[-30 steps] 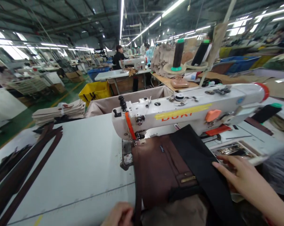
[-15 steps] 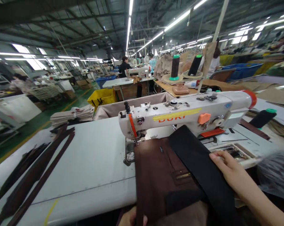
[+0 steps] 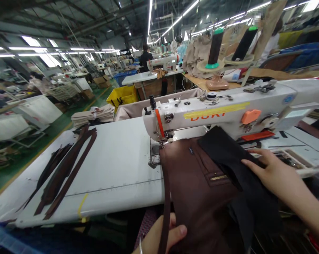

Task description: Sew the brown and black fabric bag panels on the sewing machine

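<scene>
A brown leather panel with a small zip pocket lies under the needle of a white sewing machine. A black fabric piece lies across its right side. My right hand rests on the black fabric, fingers stretched out flat. At the bottom edge, my left hand is closed on a narrow brown strap that runs along the panel's left edge, thumb over it.
Several long brown strips lie on the left of the white table. A stack of pale pieces sits at its far edge. Thread cones stand behind the machine. A tray of metal parts is on the right. People work at distant tables.
The view has dropped and shifted, so the table edge now shows. My left hand has come further into view, gripping the strap. The black fabric has bunched under my right hand.
</scene>
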### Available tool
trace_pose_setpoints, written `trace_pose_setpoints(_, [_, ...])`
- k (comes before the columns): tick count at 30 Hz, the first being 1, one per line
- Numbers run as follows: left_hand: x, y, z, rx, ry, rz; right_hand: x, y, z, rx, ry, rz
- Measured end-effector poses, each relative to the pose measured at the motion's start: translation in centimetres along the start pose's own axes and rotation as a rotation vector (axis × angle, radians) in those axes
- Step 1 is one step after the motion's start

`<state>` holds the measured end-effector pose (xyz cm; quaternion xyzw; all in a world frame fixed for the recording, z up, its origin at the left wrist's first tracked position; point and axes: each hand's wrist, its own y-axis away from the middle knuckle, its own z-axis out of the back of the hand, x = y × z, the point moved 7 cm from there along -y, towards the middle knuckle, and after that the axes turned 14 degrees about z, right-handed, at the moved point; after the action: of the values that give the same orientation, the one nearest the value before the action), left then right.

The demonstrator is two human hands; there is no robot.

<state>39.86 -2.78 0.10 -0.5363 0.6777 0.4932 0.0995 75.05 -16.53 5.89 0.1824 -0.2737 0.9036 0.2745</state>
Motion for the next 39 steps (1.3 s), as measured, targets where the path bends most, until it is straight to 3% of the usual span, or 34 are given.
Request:
trace_pose_setpoints(3, [1.4,-1.2,0.1,0.037,0.106,-0.028,2.0,-0.3,-0.3,0.041,0.161,0.115])
trace_pose_setpoints(6, [1.8,-1.9,-0.4,0.037,0.113,-0.003,8.5,-0.4,-1.0,-0.004,0.175,0.322])
trace_pose_setpoints(7, [1.9,-2.0,-0.6,0.037,0.101,0.025,11.5,-0.2,-2.0,0.020,0.124,0.431])
trace_pose_setpoints(9, [1.8,-1.8,-0.8,0.033,0.070,0.073,17.3,1.2,-5.6,0.239,-0.043,0.699])
trace_pose_setpoints(10, [1.6,-1.4,-0.7,0.015,0.034,0.099,19.4,2.2,-7.5,0.357,-0.099,0.799])
trace_pose_setpoints(12, [1.0,-0.4,0.3,-0.093,-0.157,0.181,21.7,3.6,-10.5,0.467,-0.136,0.908])
trace_pose_setpoints(14, [-1.2,1.2,2.8,-0.366,-0.501,0.196,21.8,4.3,-12.3,0.480,-0.119,0.935])
trace_pose_setpoints(15, [-3.4,2.2,4.1,-0.555,-0.697,0.122,21.4,4.5,-12.7,0.474,-0.116,0.940])
trace_pose_setpoints(17, [-8.9,4.2,4.8,-0.890,-1.109,-0.254,20.6,4.5,-12.9,0.468,-0.126,0.941])
trace_pose_setpoints(18, [-10.8,4.8,4.0,-0.941,-1.319,-0.470,20.4,4.4,-12.7,0.466,-0.137,0.943])
trace_pose_setpoints(20, [-12.1,4.4,2.4,-0.810,-1.674,-0.797,20.2,4.2,-12.4,0.466,-0.158,0.940])
trace_pose_setpoints(22, [-11.8,3.3,2.0,-0.595,-1.820,-0.911,20.3,4.1,-12.1,0.478,-0.182,0.932])
trace_pose_setpoints(24, [-11.9,2.4,2.7,-0.521,-1.711,-0.880,20.5,4.0,-12.0,0.488,-0.203,0.928])
trace_pose_setpoints(29, [-12.4,1.3,4.9,-0.529,-1.234,-0.671,20.6,4.0,-11.9,0.480,-0.224,0.927])
trace_pose_setpoints(34, [-13.0,0.7,4.8,-0.593,-1.221,-0.518,20.4,3.9,-11.9,0.482,-0.222,0.941])
trace_pose_setpoints(39, [-13.9,0.2,4.5,-0.554,-1.191,-0.522,20.4,3.9,-11.9,0.493,-0.215,0.961])
